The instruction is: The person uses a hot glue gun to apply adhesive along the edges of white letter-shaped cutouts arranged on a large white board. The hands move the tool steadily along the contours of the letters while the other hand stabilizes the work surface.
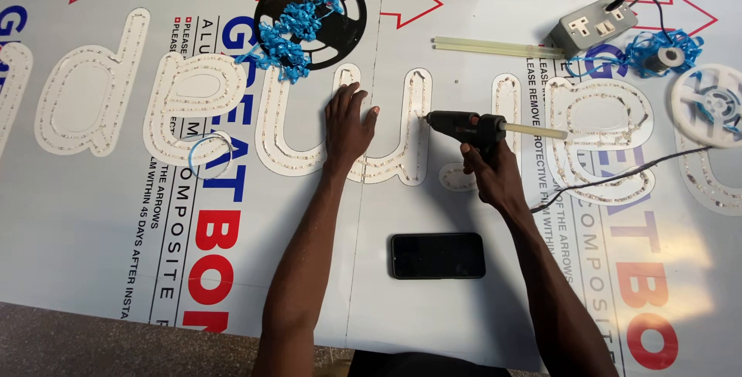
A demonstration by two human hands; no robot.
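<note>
Your left hand [348, 126] lies flat, fingers spread, pinning white channel letter [386, 134] to table [93, 230]. Your right hand [488, 170], grip closed round black glue gun [464, 126], nozzle at letter groove, probably touching. 1 phone [437, 255] nearby.

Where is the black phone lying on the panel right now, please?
In the head view, the black phone lies flat, screen up, near the panel's lower edge, between the two forearms and just below the glue gun.

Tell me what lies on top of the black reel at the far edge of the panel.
On the black reel lies a tangle of curly blue strip, spilling over its near rim onto the panel. The part of the reel beneath the tangle is covered.
</note>
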